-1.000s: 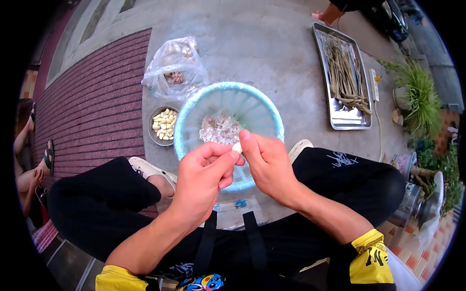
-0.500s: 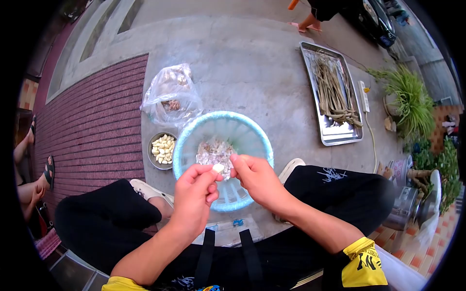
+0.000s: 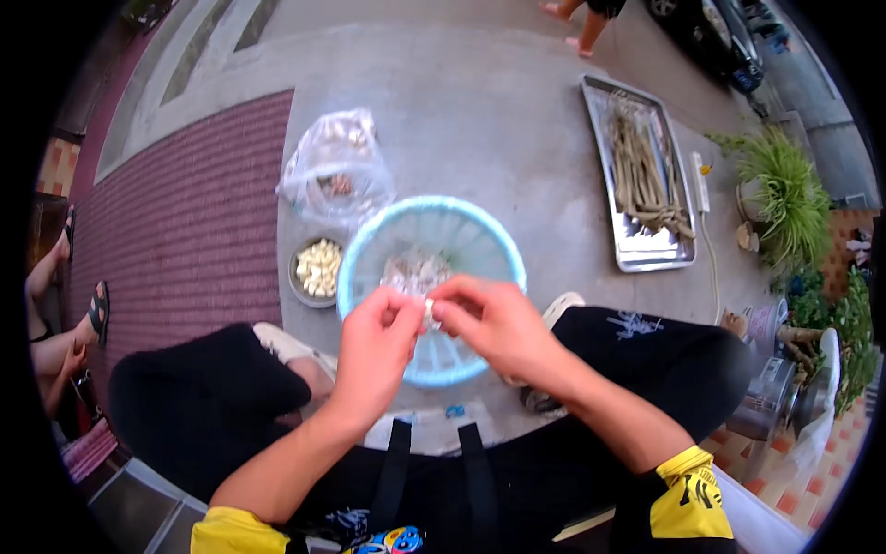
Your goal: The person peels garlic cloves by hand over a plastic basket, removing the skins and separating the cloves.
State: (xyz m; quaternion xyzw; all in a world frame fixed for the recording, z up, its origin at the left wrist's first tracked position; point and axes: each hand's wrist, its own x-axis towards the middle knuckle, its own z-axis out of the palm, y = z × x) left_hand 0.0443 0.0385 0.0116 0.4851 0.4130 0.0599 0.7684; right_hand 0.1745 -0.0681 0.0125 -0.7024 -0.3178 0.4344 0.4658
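While two hands [image 3: 377,343] [image 3: 496,323] pinch one clove [image 3: 428,307], nearby stand one basket [image 3: 434,203]; one bowl [image 3: 312,300].

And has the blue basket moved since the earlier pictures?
No: judged against the maroon mat, the blue basket stands where it did; the camera's view has shifted.

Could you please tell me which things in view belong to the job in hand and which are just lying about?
Seemingly the job's: pale clove, at the left hand and right hand; blue basket; peelings inside it; bowl of white cloves; probably the plastic bag.

Seemingly just lying about: metal tray; dry stalks on it; power strip; potted plant; car.
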